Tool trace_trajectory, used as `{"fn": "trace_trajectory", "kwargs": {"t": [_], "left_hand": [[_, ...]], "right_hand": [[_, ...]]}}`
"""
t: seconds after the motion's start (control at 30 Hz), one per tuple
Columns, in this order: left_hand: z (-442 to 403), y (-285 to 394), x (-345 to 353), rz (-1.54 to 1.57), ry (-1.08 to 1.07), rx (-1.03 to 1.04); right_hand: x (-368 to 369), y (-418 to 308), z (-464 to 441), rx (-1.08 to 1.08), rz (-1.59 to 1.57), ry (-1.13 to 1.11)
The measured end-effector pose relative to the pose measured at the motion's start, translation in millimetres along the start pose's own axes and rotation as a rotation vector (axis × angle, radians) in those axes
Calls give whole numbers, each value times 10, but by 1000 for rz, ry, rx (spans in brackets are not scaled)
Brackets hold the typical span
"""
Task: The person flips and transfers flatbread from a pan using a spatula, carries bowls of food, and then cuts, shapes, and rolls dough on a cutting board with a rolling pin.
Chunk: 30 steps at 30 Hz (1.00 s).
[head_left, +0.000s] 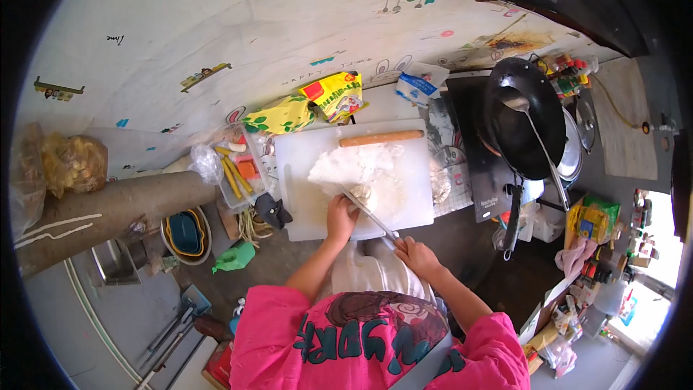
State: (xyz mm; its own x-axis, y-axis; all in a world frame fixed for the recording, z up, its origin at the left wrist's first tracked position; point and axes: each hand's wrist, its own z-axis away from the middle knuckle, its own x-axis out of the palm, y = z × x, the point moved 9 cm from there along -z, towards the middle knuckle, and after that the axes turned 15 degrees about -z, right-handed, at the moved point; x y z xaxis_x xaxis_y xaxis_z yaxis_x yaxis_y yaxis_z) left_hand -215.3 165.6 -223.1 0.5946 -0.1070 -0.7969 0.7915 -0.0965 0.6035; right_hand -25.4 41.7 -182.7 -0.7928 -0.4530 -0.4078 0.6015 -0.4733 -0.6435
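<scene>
My right hand (417, 256) is closed around the handle of a long knife (372, 216), whose blade slants up and left across the near part of a white cutting board (307, 211). Beside the blade, my left hand (341, 218) rests at the board's front edge with its fingers curled; what they hold, if anything, is hidden. A small pale lump of dough (361, 192) lies against the knife, just past those fingers. White flour (336, 164) is spread over the middle of the board. Along the board's far edge lies a wooden rolling pin (381, 138).
Right of the board, a black wok (530, 130) with a metal spatula (541, 130) stands on the stove (480, 188). Yellow bags (336, 97) stand behind. On the left are a plastic bin (249, 148) and a thick pipe (137, 198).
</scene>
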Motion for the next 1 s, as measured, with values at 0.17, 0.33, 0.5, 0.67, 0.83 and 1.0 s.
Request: {"fn": "trace_trajectory", "kwargs": {"t": [0.17,0.33,0.5,0.67,0.83,1.0], "left_hand": [[51,2,63,-39,-40,30],[248,177,-126,-97,92,94],[281,36,-55,-164,-20,14],[306,-260,0,18,-34,-151],[333,-408,-272,135,76,-117],[291,-690,-229,242,98,-206]], "right_hand": [[121,147,-183,-52,-22,-1],[126,6,-342,-117,-51,54],[81,-108,-402,-186,-183,143],[-128,-124,-54,-128,-191,207],[-403,25,245,-278,-278,487],[-453,517,323,0,-125,752]]}}
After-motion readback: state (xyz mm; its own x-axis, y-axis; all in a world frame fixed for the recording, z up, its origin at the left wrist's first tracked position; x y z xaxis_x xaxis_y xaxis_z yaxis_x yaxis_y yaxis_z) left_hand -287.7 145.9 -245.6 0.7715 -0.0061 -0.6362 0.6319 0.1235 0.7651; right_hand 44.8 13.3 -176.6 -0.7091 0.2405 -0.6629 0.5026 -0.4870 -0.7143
